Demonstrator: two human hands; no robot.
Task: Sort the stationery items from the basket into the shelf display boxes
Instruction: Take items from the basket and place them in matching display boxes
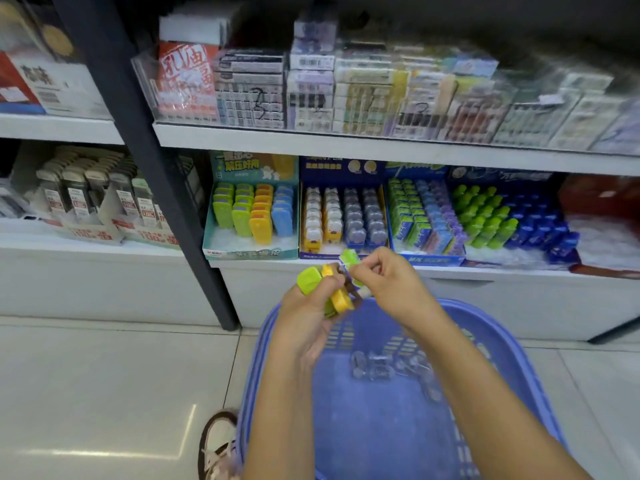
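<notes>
Left hand: nearest me, my left hand (304,313) has its fingers curled tight round a small bundle, with a green case (309,279) sticking out at 11 o'clock of the fist and a yellow case (341,299) at 3 o'clock.
Right hand: my right hand (391,285) is at 3 o'clock of the left and almost touching it. Thumb and fingertips are pinched on a pale green piece (349,259) that stands up at 12 o'clock of the bundle.
Shelf: the white shelf (346,142) fills the upper half of my view, from 9 through 12 to 3 o'clock.
Floor: pale tiled floor (104,375) spreads out at 8 o'clock.
Basket: the blue basket (519,358) sits on the floor at 6 o'clock, under both forearms.
Post: a dark post (138,133) slants down at 10 o'clock.
Teal display box: the teal display box (251,252) stands on the lower shelf at 11 o'clock of my hands, holding green, orange, yellow and blue cases in rows.
Blue display box: the blue display box (343,168) touches the teal one's 3 o'clock side, with yellow and grey items inside.
Clear pieces: a few clear pieces (374,367) lie on the basket floor at 6 o'clock of my hands, too blurred to name.
Shoe: a shoe (218,445) sits at 7 o'clock, just beside the basket.
</notes>
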